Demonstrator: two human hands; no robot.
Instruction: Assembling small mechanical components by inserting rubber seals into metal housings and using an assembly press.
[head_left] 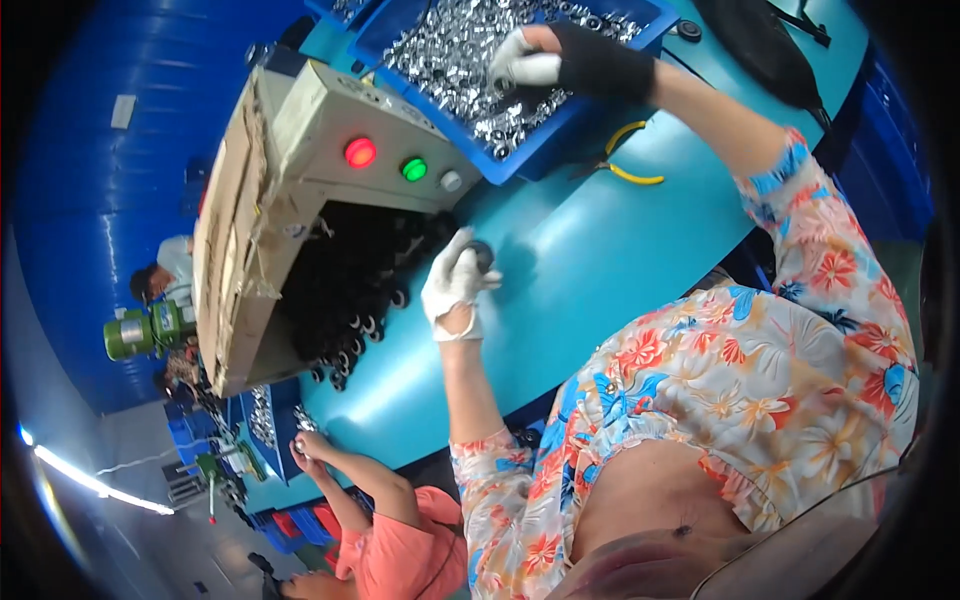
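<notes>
My left hand (452,288), in a white glove with bare wrist, is closed around a small black wheel-like part (482,256) just above the turquoise table. Over a blue bin (530,155) heaped with shiny metal parts (440,55), my right hand (560,62) wears a black glove with white-covered fingertips. Its fingers are bent together in a pinch; whatever is between them is too small to tell from the metal parts behind. Beyond my left hand, many black ring-like parts (345,270) are piled in the opening of a beige machine housing.
Yellow-handled pliers (635,155) lie beside the bin on the turquoise table (590,250). The beige housing (330,130) carries a lit red lamp (360,152) and a green one (414,169). A person in a coral shirt (410,545) works at the table's left end.
</notes>
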